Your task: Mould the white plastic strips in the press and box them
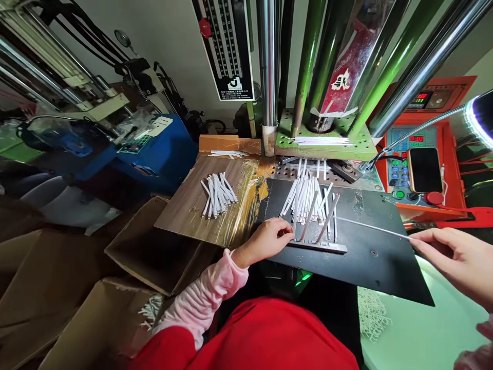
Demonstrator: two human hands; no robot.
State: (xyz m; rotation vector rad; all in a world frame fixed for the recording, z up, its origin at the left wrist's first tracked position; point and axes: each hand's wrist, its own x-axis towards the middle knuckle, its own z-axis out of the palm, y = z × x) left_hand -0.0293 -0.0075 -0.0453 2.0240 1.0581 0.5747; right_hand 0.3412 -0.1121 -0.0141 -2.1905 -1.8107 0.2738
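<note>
My right hand [450, 252] pinches the end of a thin white strip [372, 227], which stretches leftward over the black board [362, 262]. My left hand [271, 236] is closed in a pinch at the left end of a narrow metal bar [327, 247]. What its fingertips hold is hidden. Several slim strips [309, 216] stand up from the bar, slightly tilted. Behind the bar lies a loose pile of flat white strips [304, 198].
A bundle of white strips [219, 195] lies on the wood-patterned board [181, 210]. The green press plate [287, 149] is behind. An orange control box [393, 139] with a phone [424, 169] stands right. Cardboard boxes [146, 241] are lower left, a pale tub [423, 329] lower right.
</note>
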